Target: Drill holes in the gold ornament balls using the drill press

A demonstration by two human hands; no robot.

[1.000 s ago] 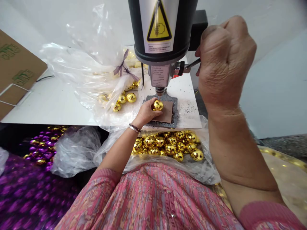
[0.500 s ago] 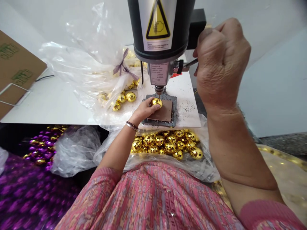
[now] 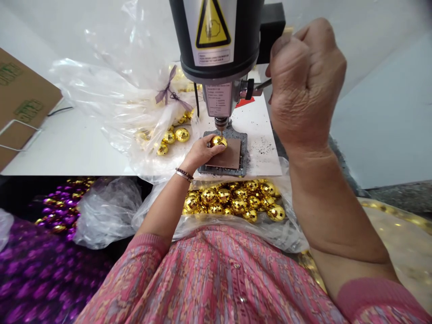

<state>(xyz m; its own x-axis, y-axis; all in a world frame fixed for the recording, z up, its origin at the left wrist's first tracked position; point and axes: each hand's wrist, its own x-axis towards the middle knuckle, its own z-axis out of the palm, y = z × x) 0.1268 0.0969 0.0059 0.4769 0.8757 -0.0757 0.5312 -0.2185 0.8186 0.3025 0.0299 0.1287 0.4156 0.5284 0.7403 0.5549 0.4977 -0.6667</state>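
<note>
A shiny gold faceted ball (image 3: 219, 142) is gripped between the thumb and fingers of my left hand (image 3: 202, 151). It rests over the brown square pad (image 3: 229, 155) on the grey base (image 3: 242, 153) of a bench drill press (image 3: 219, 45). The drill bit (image 3: 222, 134) points down at the top of the ball; whether it has entered I cannot tell. Up at the right, my right hand (image 3: 307, 85) is closed around the drill press lever (image 3: 265, 84), most of which the fist hides.
Several gold balls (image 3: 239, 205) lie in a clear plastic bag (image 3: 286, 225) before my body. A tied clear bag (image 3: 111, 108) with gold balls lies left of the drill. Dark shavings (image 3: 263, 146) dot the white tabletop (image 3: 84, 153). A cardboard box (image 3: 27, 103) stands far left.
The whole view has shifted slightly, so the drill press appears a little further left. Both hands keep their holds on the ball and the lever.
</note>
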